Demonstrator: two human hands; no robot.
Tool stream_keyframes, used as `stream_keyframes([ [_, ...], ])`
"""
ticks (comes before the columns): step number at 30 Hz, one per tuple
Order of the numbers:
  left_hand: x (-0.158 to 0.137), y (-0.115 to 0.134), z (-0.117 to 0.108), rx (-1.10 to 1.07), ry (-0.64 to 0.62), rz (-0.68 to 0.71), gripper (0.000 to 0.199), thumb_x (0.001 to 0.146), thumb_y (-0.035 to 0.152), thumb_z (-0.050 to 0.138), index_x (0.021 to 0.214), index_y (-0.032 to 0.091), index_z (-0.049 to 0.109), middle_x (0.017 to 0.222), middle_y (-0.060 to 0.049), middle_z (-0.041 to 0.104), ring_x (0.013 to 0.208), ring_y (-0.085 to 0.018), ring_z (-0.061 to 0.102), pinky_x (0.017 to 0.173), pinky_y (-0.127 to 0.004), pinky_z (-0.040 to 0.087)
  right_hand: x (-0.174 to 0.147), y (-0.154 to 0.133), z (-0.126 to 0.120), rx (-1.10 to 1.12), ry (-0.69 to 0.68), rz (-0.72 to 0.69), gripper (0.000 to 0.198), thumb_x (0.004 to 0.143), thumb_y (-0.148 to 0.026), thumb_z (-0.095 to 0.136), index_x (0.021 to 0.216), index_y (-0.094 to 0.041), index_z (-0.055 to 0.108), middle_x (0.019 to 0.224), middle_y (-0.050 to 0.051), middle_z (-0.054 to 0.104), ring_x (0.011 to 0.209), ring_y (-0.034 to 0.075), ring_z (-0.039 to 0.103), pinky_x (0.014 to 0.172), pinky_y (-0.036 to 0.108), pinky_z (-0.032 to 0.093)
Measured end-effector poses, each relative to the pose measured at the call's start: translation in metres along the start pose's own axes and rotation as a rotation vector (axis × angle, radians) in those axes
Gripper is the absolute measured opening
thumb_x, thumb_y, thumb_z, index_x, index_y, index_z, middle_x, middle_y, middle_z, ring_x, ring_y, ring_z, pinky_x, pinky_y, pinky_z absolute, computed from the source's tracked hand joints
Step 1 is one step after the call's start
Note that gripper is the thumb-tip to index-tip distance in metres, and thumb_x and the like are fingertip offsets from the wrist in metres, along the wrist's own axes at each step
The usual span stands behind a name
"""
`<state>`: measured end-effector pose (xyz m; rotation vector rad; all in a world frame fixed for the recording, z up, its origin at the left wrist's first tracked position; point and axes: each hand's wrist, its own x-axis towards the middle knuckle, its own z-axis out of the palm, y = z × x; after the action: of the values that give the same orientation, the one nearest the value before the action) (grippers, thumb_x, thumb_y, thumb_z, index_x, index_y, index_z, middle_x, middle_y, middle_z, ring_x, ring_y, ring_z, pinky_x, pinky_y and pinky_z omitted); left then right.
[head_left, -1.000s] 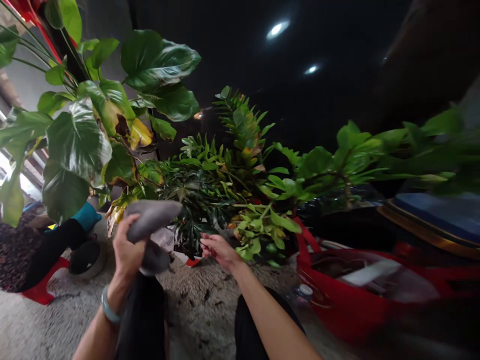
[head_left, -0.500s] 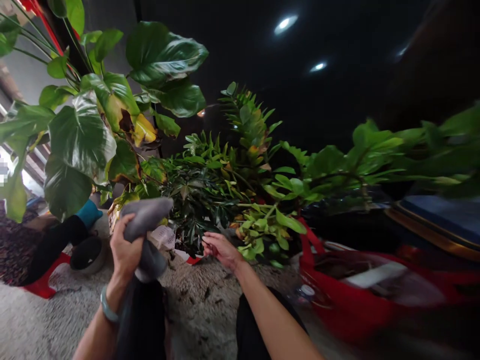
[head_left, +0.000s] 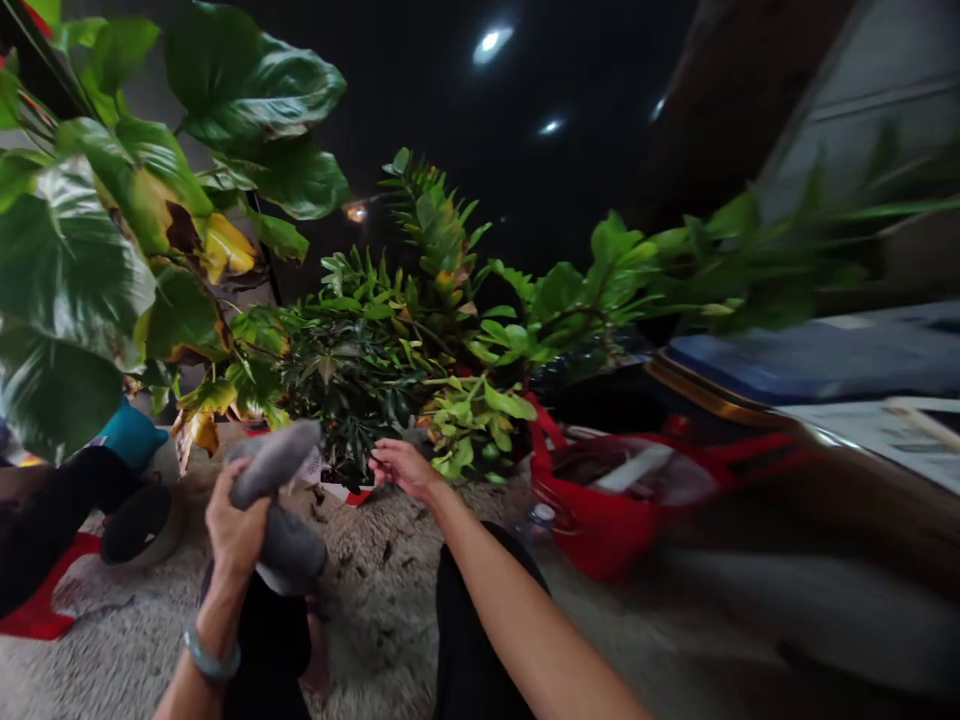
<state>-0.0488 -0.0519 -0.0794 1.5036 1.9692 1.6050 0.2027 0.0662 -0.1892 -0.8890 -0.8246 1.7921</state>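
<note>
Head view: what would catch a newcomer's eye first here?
Probably the large glossy leaves filling the upper left, with one bright yellow leaf among them. Next, the red bag on the floor right of centre. Then, low and left of centre, the left hand gripping a grey cloth, while the right hand is at the dark foliage in the middle.

The rough floor (head_left: 135, 640) (greyish) bears a red bag (head_left: 600, 530); a pot (head_left: 165, 541).
</note>
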Motion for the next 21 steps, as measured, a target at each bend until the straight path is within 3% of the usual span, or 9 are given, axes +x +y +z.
stream_keyframes([
  [3, 0.037, 0.057, -0.008, -0.014, 0.292, 0.231, 0.047, 0.067, 0.03, 0.077, 0.112, 0.018, 0.069, 0.11, -0.006, 0.07, 0.107, -0.029, 0.064, 0.104, -0.047, 0.047, 0.0, -0.001, 0.003, 0.004, 0.012, -0.002, 0.029, 0.066, -0.025, 0.081, 0.077, -0.02, 0.055, 0.058, -0.003, 0.065, 0.042, 0.01, 0.055, 0.045, 0.024, 0.051],
  [5, 0.059, 0.081, 0.004, -0.006, 0.306, 0.363, 0.047, 0.071, 0.031, 0.077, 0.115, 0.018, 0.068, 0.114, -0.007, 0.069, 0.11, -0.03, 0.062, 0.106, -0.049, 0.046, -0.001, -0.002, 0.006, 0.007, 0.021, -0.004, 0.027, 0.069, -0.022, 0.079, 0.079, -0.02, 0.055, 0.057, -0.003, 0.065, 0.041, 0.01, 0.055, 0.046, 0.024, 0.052],
  [7, 0.065, 0.082, 0.025, 0.009, 0.14, 0.394, 0.045, 0.073, 0.028, 0.074, 0.116, 0.019, 0.067, 0.116, -0.007, 0.069, 0.111, -0.03, 0.062, 0.105, -0.048, 0.046, -0.001, -0.003, 0.007, 0.01, 0.029, -0.005, 0.025, 0.07, -0.02, 0.077, 0.08, -0.02, 0.054, 0.057, -0.003, 0.065, 0.041, 0.01, 0.055, 0.046, 0.024, 0.052],
  [10, 0.04, 0.05, 0.052, 0.04, -0.244, 0.245, 0.046, 0.065, 0.024, 0.068, 0.11, 0.02, 0.07, 0.11, -0.005, 0.071, 0.104, -0.027, 0.066, 0.099, -0.042, 0.051, -0.001, -0.004, 0.006, 0.009, 0.033, -0.003, 0.021, 0.071, -0.018, 0.075, 0.08, -0.019, 0.055, 0.057, -0.003, 0.066, 0.041, 0.011, 0.056, 0.045, 0.024, 0.052],
  [13, 0.003, 0.022, 0.049, 0.038, -0.432, 0.096, 0.046, 0.059, 0.027, 0.067, 0.105, 0.021, 0.073, 0.101, -0.004, 0.074, 0.096, -0.027, 0.069, 0.092, -0.041, 0.055, 0.001, -0.005, 0.002, -0.001, 0.023, 0.008, 0.019, 0.072, -0.018, 0.075, 0.077, -0.018, 0.057, 0.051, -0.004, 0.062, 0.038, 0.011, 0.055, 0.042, 0.022, 0.049],
  [14, -0.005, 0.022, 0.041, 0.027, -0.41, 0.086, 0.046, 0.059, 0.029, 0.069, 0.105, 0.021, 0.074, 0.1, -0.004, 0.074, 0.095, -0.027, 0.069, 0.091, -0.041, 0.055, 0.001, -0.006, 0.001, -0.004, 0.018, 0.012, 0.02, 0.072, -0.019, 0.076, 0.077, -0.018, 0.057, 0.05, -0.005, 0.061, 0.038, 0.011, 0.055, 0.041, 0.022, 0.048],
  [16, -0.006, 0.038, 0.021, 0.016, -0.23, 0.135, 0.048, 0.061, 0.035, 0.073, 0.107, 0.021, 0.074, 0.103, -0.005, 0.074, 0.098, -0.028, 0.069, 0.094, -0.043, 0.054, 0.002, -0.007, -0.001, -0.006, 0.01, 0.016, 0.021, 0.072, -0.019, 0.078, 0.077, -0.018, 0.057, 0.052, -0.005, 0.062, 0.037, 0.01, 0.055, 0.041, 0.021, 0.048],
  [19, 0.022, 0.08, 0.002, 0.035, 0.152, 0.316, 0.053, 0.063, 0.04, 0.079, 0.114, 0.023, 0.074, 0.109, -0.004, 0.072, 0.105, -0.03, 0.066, 0.102, -0.048, 0.049, 0.001, -0.009, 0.0, -0.003, 0.001, 0.011, 0.022, 0.073, -0.019, 0.078, 0.079, -0.018, 0.056, 0.055, -0.003, 0.065, 0.039, 0.01, 0.056, 0.042, 0.02, 0.05],
  [21, 0.047, 0.096, 0.009, 0.031, 0.255, 0.411, 0.055, 0.064, 0.038, 0.08, 0.116, 0.022, 0.073, 0.113, -0.004, 0.071, 0.107, -0.03, 0.064, 0.104, -0.048, 0.047, 0.001, -0.01, 0.001, 0.001, -0.002, 0.004, 0.024, 0.073, -0.021, 0.078, 0.079, -0.019, 0.055, 0.056, -0.004, 0.065, 0.039, 0.01, 0.056, 0.043, 0.021, 0.051],
])
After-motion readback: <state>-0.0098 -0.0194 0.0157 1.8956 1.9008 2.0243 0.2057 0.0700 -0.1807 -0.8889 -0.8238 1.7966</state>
